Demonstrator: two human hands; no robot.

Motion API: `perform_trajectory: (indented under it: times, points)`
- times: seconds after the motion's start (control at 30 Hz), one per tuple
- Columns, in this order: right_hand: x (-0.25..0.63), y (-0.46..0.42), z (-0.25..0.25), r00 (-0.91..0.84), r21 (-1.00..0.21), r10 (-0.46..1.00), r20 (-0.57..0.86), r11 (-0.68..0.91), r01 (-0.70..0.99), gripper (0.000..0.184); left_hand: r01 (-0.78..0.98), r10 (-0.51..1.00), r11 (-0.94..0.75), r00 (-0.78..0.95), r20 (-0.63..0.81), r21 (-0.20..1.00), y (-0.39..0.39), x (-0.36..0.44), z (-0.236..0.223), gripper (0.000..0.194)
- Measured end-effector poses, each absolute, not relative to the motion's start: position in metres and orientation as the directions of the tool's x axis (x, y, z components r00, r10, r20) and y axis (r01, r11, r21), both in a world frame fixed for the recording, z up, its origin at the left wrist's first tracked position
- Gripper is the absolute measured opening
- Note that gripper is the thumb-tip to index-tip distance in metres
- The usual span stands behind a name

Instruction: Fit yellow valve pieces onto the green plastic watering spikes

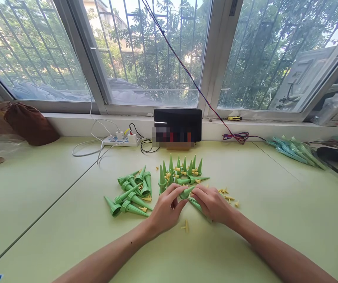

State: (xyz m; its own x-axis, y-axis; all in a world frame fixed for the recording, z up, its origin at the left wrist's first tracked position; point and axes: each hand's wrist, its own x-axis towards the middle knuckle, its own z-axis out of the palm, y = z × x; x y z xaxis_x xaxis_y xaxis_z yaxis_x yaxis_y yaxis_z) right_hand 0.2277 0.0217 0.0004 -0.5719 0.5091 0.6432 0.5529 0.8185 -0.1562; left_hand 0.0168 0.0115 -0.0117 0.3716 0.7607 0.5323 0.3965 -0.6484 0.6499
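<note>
Between my two hands is a green plastic watering spike [187, 192], lying tilted with its point to the right. My left hand [166, 208] is closed on its wide capped end. The fingers of my right hand [214, 203] are pinched at its narrow end; whether they also hold a small part is hidden. Another green spike [197, 205] lies partly under my right hand. A yellow T-shaped valve [187, 226], slightly blurred, is below the hands. Several green spikes with yellow valves stand upright [184, 165] just beyond them.
A pile of green spikes [132, 196] lies left of my hands, loose yellow valves [229, 197] to the right. Behind are a power strip [120, 140], a dark-screened tablet [177, 122] and bundled cables [236, 136]. A brown pouch [31, 124] sits far left, plastic-wrapped pieces [294, 150] far right.
</note>
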Motion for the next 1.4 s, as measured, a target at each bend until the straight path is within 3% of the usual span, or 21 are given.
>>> perform_trajectory:
  times: [0.2,0.47,1.0,1.4]
  points:
    - [0.227,0.019,0.002,-0.537,-0.194,0.507,0.674,0.823,0.533,0.017,0.423,0.782,-0.623,0.303,0.545,0.659,0.011,0.020,-0.008,0.016]
    - [0.227,0.020,0.000,-0.526,-0.187,0.500,0.688,0.823,0.537,0.020,0.362,0.867,-0.498,0.237,0.439,0.788,0.011,0.022,-0.005,0.026]
    - [0.226,0.020,0.001,-0.545,-0.157,0.434,0.717,0.863,0.481,0.014,0.390,0.805,-0.592,0.329,0.493,0.706,0.009,0.019,0.004,0.028]
    - [0.226,0.018,0.001,-0.587,-0.111,0.436,0.682,0.855,0.506,0.028,0.398,0.752,-0.656,0.422,0.506,0.642,0.007,0.015,0.001,0.026]
